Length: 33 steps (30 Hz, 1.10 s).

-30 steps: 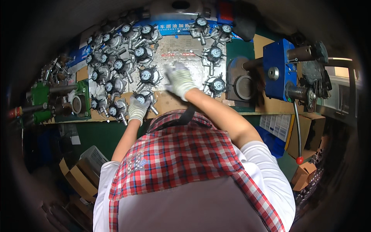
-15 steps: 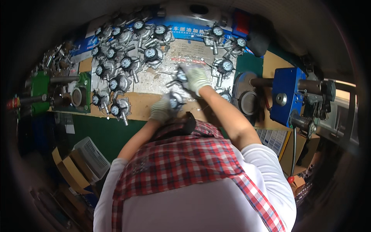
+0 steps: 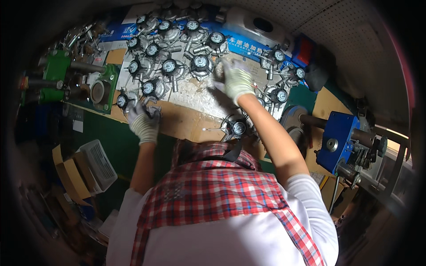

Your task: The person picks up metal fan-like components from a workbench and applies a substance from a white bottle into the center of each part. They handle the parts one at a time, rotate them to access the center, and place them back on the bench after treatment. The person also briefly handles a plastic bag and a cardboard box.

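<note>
My left hand (image 3: 144, 124), in a pale knitted glove with grey fingertips, is closed around a silver metal unit (image 3: 154, 111) at the front left of the bench. Its fingers hide most of that unit. My right hand (image 3: 236, 80), gloved alike, reaches over the shiny plastic-covered board (image 3: 195, 94) with its fingers apart; I see nothing held in it. Close to my apron lies a round unit (image 3: 238, 127) with a black hub, a pale disc and a thin lead pointing left. Another such unit (image 3: 201, 62) sits just left of my right hand.
Several similar units (image 3: 170, 66) crowd the left and back, with more at the right (image 3: 278, 95). A green clamp-like fixture (image 3: 55, 73) stands far left, a blue machine (image 3: 335, 141) at right. An open cardboard box (image 3: 71, 173) and white crate (image 3: 97, 166) are lower left.
My left hand has moved left, from a unit near my body to one at the front left. My right hand has let go of its unit and shifted slightly. The view has turned.
</note>
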Each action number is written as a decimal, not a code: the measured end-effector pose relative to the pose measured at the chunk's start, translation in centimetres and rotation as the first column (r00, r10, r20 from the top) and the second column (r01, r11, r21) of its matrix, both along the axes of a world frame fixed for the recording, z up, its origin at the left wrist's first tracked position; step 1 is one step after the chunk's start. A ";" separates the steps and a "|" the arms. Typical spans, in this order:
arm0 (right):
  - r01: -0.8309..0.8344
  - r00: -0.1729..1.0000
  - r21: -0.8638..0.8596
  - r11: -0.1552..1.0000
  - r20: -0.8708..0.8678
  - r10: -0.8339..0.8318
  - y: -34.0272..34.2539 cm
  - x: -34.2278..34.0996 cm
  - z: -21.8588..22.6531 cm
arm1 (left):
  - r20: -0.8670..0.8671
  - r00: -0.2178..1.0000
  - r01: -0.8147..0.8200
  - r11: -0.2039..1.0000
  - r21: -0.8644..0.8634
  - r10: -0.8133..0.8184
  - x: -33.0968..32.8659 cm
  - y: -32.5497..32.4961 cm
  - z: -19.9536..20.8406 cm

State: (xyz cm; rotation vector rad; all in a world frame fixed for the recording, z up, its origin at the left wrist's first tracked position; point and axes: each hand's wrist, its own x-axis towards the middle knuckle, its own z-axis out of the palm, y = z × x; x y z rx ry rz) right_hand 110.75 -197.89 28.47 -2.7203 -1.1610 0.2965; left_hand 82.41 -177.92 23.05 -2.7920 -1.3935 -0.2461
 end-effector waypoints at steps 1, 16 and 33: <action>0.021 0.992 -0.038 0.999 -0.124 -0.025 3.2 0.3 -0.8 | -0.077 0.995 -0.065 0.997 -0.030 0.063 -2.5 1.9 -2.5; 0.096 0.801 -0.165 0.982 -0.573 -0.175 3.4 6.6 -7.0 | 0.071 0.866 0.418 0.640 -0.645 -0.494 2.4 -0.9 -0.4; -0.042 0.988 -0.092 0.995 0.144 0.055 11.7 13.4 -6.3 | 0.024 0.870 0.492 0.865 -0.094 -0.492 16.7 3.2 -0.2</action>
